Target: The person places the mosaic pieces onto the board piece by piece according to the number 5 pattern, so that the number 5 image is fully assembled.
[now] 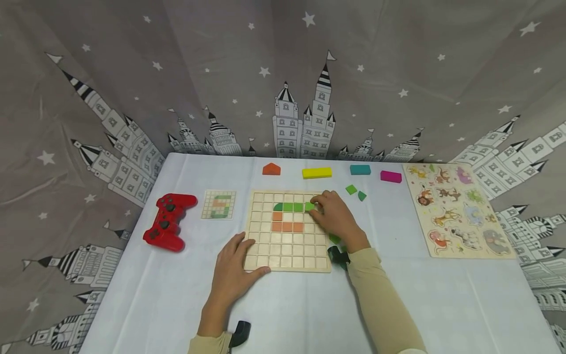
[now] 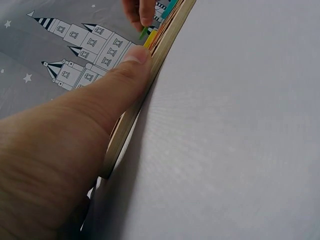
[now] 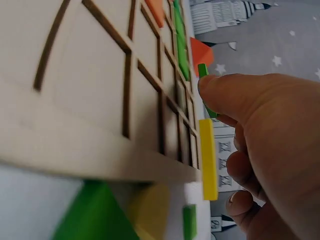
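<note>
A wooden grid board [image 1: 263, 250] lies on the white table. Set in its squares are a rounded dark green tile [image 1: 278, 207], a row of light green tiles [image 1: 293, 207] and several orange tiles [image 1: 287, 226]. My right hand [image 1: 337, 216] pinches a green square tile [image 3: 202, 71] between thumb and fingers, over the right end of the green row; the right wrist view shows it held up on edge above the board. My left hand [image 1: 232, 270] rests spread at the board's near-left corner, its thumb [image 2: 137, 55] on the near edge.
A pattern card [image 1: 218, 204] and a red game controller [image 1: 170, 223] lie left. Orange [image 1: 271, 169], yellow [image 1: 316, 173], teal [image 1: 360, 170] and magenta blocks [image 1: 391, 176] line the back. Loose green pieces [image 1: 351, 189] lie right of the board, before an animal puzzle [image 1: 460, 211].
</note>
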Demonstrator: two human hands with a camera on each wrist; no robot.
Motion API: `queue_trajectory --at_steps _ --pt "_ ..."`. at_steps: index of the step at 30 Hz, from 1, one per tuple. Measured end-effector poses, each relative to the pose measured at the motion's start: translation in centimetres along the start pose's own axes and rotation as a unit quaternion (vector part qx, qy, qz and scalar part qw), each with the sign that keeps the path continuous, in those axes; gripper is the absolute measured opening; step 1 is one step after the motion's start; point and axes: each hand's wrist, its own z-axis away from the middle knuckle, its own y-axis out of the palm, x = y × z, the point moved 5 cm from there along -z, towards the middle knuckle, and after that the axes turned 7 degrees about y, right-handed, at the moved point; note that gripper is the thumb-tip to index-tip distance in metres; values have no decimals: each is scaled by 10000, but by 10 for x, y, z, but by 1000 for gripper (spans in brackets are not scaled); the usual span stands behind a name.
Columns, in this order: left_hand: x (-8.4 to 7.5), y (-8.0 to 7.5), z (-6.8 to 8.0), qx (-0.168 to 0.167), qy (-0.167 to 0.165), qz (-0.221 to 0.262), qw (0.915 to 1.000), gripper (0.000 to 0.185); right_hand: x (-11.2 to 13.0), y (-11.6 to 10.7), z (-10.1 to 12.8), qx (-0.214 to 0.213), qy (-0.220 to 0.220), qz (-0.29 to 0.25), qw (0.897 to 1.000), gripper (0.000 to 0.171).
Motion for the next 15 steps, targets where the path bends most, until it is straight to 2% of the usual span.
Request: queue_trajectory --at_steps 10,15 --pt "0 -2 0 39 -76 -24 10000 88 5 5 -7 74 3 374 9993 30" --pt "-1 -1 -1 14 -38 -58 10000 88 3 5 -8 131 9 385 9992 30"
